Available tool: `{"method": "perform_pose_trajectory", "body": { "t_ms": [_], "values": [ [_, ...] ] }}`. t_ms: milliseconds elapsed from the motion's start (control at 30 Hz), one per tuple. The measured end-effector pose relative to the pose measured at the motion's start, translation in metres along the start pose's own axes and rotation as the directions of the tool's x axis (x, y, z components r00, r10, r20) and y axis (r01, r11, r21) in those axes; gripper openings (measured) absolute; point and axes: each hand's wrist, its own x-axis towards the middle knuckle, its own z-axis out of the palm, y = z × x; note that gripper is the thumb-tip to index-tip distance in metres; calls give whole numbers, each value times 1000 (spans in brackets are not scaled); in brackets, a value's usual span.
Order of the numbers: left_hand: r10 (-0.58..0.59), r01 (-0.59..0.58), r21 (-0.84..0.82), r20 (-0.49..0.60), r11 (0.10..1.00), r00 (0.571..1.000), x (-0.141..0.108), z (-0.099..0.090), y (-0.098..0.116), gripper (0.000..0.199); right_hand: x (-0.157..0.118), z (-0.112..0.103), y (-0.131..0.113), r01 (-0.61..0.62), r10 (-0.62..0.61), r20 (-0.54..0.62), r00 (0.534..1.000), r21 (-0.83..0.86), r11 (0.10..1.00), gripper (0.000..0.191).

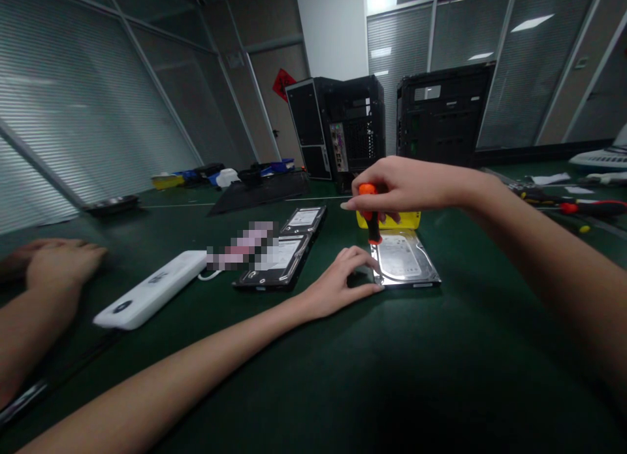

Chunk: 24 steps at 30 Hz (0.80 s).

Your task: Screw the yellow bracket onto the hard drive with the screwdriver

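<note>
A silver hard drive [402,258] lies flat on the green table in front of me. My left hand [343,274] grips its near left corner, with the thumb at the front edge and the fingers along the left side. Above the drive, my right hand [392,183] is wrapped around the handle of an orange and black screwdriver [373,227]. The screwdriver stands nearly upright, pointing down at the drive's left edge; its tip is hard to make out. Just behind the drive is a yellow object [415,219], partly hidden by my right hand.
Two more hard drives [277,261] lie left of my left hand, beside a white power strip [151,291]. Another person's hands [61,264] rest at the far left. Black computer cases [353,127] stand at the back. Tools, including red-handled pliers [595,208], lie at right.
</note>
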Motion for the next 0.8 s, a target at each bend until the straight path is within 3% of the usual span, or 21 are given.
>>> {"method": "perform_pose_trajectory", "body": {
  "t_ms": [233,433,600,800],
  "values": [
    [18,-18,3,-6,1000,1000,0,0,0,28,0,-1,-1,46,-46,-6,999,-43,998,40],
    [5,-5,-4,-14,1000,1000,0,1,1,28,0,1,2,141,-141,-17,990,-34,989,31],
    [-4,4,-6,-10,1000,1000,-1,0,3,28,0,2,5,103,-109,-39,993,-119,988,28],
    [12,-12,-2,-14,1000,1000,-1,0,4,26,-1,-1,3,64,-64,6,998,-90,994,32]
  ]
}}
